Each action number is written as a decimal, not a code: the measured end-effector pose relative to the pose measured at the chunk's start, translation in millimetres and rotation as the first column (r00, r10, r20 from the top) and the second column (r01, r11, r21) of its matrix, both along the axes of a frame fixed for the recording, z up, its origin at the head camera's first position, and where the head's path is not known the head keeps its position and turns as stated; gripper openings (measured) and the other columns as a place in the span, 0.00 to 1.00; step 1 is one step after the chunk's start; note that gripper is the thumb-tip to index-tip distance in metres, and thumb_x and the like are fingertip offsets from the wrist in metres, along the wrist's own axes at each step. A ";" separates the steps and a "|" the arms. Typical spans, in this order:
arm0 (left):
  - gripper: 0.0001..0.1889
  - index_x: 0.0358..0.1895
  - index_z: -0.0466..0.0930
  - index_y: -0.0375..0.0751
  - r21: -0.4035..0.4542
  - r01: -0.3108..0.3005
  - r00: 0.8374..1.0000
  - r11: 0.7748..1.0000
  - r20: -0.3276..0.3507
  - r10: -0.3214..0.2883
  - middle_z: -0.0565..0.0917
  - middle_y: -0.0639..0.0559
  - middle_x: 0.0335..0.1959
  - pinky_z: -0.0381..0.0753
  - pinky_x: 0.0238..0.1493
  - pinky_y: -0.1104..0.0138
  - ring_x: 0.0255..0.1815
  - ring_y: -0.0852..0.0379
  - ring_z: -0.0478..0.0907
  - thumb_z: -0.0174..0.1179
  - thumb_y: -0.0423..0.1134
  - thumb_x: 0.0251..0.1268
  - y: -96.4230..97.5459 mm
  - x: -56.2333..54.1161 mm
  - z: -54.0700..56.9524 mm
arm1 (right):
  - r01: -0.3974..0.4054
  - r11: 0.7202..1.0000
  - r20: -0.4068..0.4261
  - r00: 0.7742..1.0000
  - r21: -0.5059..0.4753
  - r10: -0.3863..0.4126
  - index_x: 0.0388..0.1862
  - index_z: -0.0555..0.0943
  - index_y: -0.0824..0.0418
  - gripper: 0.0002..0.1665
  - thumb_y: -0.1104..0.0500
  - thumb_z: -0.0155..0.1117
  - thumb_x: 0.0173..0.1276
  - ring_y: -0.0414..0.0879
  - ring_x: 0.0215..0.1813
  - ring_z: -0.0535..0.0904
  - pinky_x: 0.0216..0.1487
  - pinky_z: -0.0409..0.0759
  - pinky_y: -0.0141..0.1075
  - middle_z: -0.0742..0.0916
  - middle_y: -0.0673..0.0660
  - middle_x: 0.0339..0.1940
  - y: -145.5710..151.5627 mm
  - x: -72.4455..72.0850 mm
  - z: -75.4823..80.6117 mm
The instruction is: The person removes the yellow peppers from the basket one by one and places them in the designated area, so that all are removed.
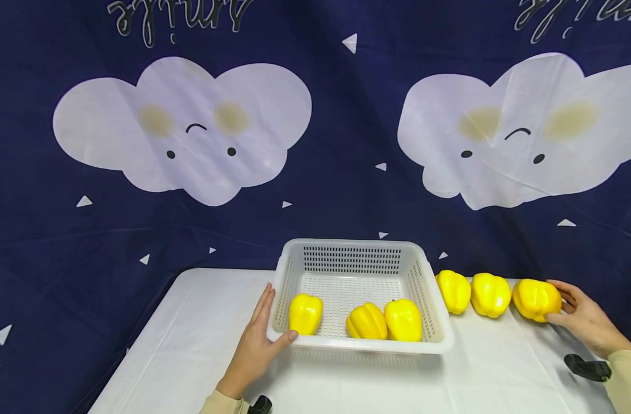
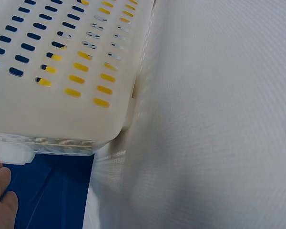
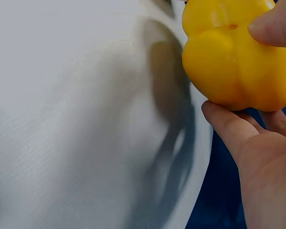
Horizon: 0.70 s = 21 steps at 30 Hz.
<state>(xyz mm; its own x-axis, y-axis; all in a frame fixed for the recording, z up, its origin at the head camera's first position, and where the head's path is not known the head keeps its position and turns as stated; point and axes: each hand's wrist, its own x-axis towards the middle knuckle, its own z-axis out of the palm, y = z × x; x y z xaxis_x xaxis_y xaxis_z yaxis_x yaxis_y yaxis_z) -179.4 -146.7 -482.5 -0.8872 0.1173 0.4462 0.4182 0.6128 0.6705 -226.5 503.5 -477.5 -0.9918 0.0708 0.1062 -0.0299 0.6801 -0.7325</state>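
A yellow bell pepper (image 1: 535, 300), the rightmost of three in a row, sits between the thumb and fingers of my right hand (image 1: 587, 322). In the right wrist view the thumb lies on one side of this pepper (image 3: 229, 62) and the fingers on the other. My left hand (image 1: 257, 342) rests against the left front corner of a white plastic basket (image 1: 367, 343), fingers extended along its side and thumb at the front rim. Inside the basket are three yellow peppers: one at the left (image 1: 306, 314), two together at the right (image 1: 403, 321).
Two more yellow peppers, one by the basket's right wall (image 1: 454, 292) and one beside it (image 1: 491, 295), stand near the back edge of the white-covered table (image 1: 191, 345). Behind the table hangs a dark blue cloth (image 1: 346, 144) printed with clouds.
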 end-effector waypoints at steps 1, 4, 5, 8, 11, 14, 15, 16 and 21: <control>0.50 0.79 0.53 0.34 -0.001 0.000 1.000 1.000 0.000 0.000 0.51 0.46 0.82 0.60 0.71 0.40 0.79 0.39 0.53 0.70 0.51 0.61 -0.1 -0.2 -0.3 | 0.000 1.000 0.005 1.000 -0.003 0.000 0.76 0.42 0.79 0.53 0.71 0.66 0.64 0.68 0.69 0.62 0.39 0.70 0.11 0.53 0.85 0.70 0.1 -0.4 -0.4; 0.50 0.79 0.53 0.33 -0.002 0.003 1.000 1.000 -0.006 -0.003 0.51 0.45 0.82 0.60 0.70 0.40 0.79 0.39 0.54 0.70 0.51 0.61 0.0 -0.8 -0.9 | -0.003 1.000 0.021 1.000 -0.020 0.003 0.75 0.41 0.81 0.53 0.72 0.65 0.63 0.81 0.64 0.58 0.37 0.70 0.12 0.53 0.86 0.69 0.1 -1.9 -0.5; 0.50 0.79 0.53 0.33 -0.001 0.003 1.000 1.000 -0.006 -0.003 0.51 0.45 0.82 0.60 0.70 0.40 0.79 0.39 0.54 0.70 0.51 0.61 0.1 -0.8 -0.8 | -0.003 1.000 0.027 1.000 -0.028 0.004 0.75 0.41 0.81 0.53 0.73 0.65 0.63 0.83 0.63 0.57 0.36 0.70 0.12 0.52 0.86 0.69 0.2 -2.4 -0.6; 0.49 0.79 0.53 0.34 0.007 0.002 1.000 1.000 0.001 -0.002 0.51 0.47 0.82 0.60 0.71 0.41 0.79 0.40 0.54 0.70 0.51 0.61 0.2 -0.5 -0.2 | -0.009 0.999 0.043 0.999 -0.042 0.011 0.75 0.40 0.82 0.53 0.73 0.64 0.62 0.87 0.63 0.54 0.34 0.69 0.12 0.51 0.88 0.69 0.1 -4.1 -1.2; 0.49 0.79 0.54 0.34 0.015 0.002 1.000 1.000 0.010 -0.002 0.51 0.47 0.82 0.60 0.71 0.41 0.79 0.40 0.54 0.70 0.52 0.61 0.4 0.1 0.8 | -0.014 0.999 0.061 0.998 -0.030 0.016 0.74 0.40 0.83 0.53 0.73 0.64 0.62 0.88 0.63 0.55 0.33 0.68 0.13 0.51 0.88 0.69 -0.2 -5.6 -2.0; 0.49 0.79 0.53 0.35 0.022 0.004 1.000 1.000 0.025 -0.005 0.50 0.49 0.82 0.59 0.72 0.42 0.79 0.42 0.53 0.70 0.52 0.61 0.6 0.6 1.4 | -0.013 1.000 0.089 0.996 -0.024 0.015 0.74 0.40 0.83 0.53 0.73 0.63 0.62 0.89 0.64 0.54 0.32 0.71 0.14 0.50 0.89 0.69 0.1 -7.3 -1.7; 0.49 0.79 0.53 0.35 0.024 0.004 1.000 1.000 0.029 -0.005 0.50 0.50 0.82 0.59 0.72 0.42 0.79 0.42 0.53 0.70 0.52 0.61 0.6 0.8 1.6 | -0.012 1.000 0.097 0.995 -0.021 0.014 0.74 0.40 0.83 0.53 0.72 0.63 0.62 0.89 0.64 0.54 0.31 0.72 0.15 0.50 0.89 0.69 0.4 -7.9 -1.4; 0.49 0.79 0.53 0.35 0.024 0.005 1.000 1.000 0.029 -0.006 0.50 0.50 0.82 0.59 0.72 0.42 0.79 0.42 0.53 0.70 0.52 0.61 0.7 0.8 1.7 | -0.011 1.000 0.104 0.995 -0.020 0.013 0.74 0.39 0.82 0.53 0.72 0.63 0.62 0.89 0.64 0.54 0.31 0.73 0.16 0.49 0.89 0.69 0.5 -8.5 -1.2; 0.49 0.79 0.54 0.34 0.016 0.005 1.000 1.000 0.019 -0.006 0.51 0.48 0.82 0.60 0.71 0.41 0.79 0.40 0.54 0.70 0.52 0.61 0.4 0.7 1.7 | -0.011 1.000 0.128 0.992 -0.004 0.011 0.75 0.38 0.81 0.53 0.71 0.62 0.63 0.88 0.67 0.52 0.52 0.84 0.51 0.47 0.88 0.71 -0.2 -11.5 -0.8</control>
